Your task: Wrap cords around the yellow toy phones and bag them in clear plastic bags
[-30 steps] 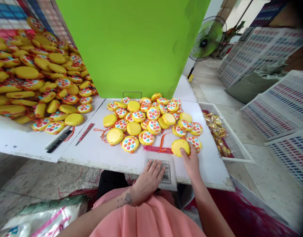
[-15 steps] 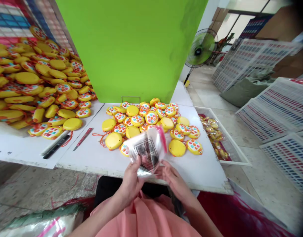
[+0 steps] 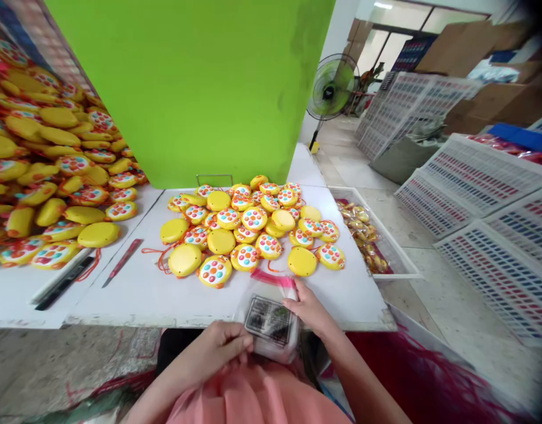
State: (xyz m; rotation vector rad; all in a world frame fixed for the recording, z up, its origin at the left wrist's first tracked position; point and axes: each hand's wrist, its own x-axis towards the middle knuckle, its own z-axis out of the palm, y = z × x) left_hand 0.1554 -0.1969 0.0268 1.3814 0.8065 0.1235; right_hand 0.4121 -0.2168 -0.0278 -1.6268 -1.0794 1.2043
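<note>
A clear plastic bag with a black printed label and a pink strip along its top hangs at the table's front edge, close to my body. My right hand pinches its upper right edge, thumb in front. Beside the bag's lower left edge is my left hand, its fingers curled together; whatever they hold, if anything, is hidden. Beyond the bag lies a heap of yellow turtle-like toys, some showing coloured round buttons, others their plain yellow backs. Orange cords trail from several of them.
A larger pile of such toys fills the left side. A red cutter knife and a black marker-like stick lie left of centre. A green panel stands behind. On the right are a white tray of wrapped items and a fan.
The bag has turned more upright and dropped nearer my body. My right hand has moved up to its upper edge; my left hand has slid down and left. The view has shifted right.
</note>
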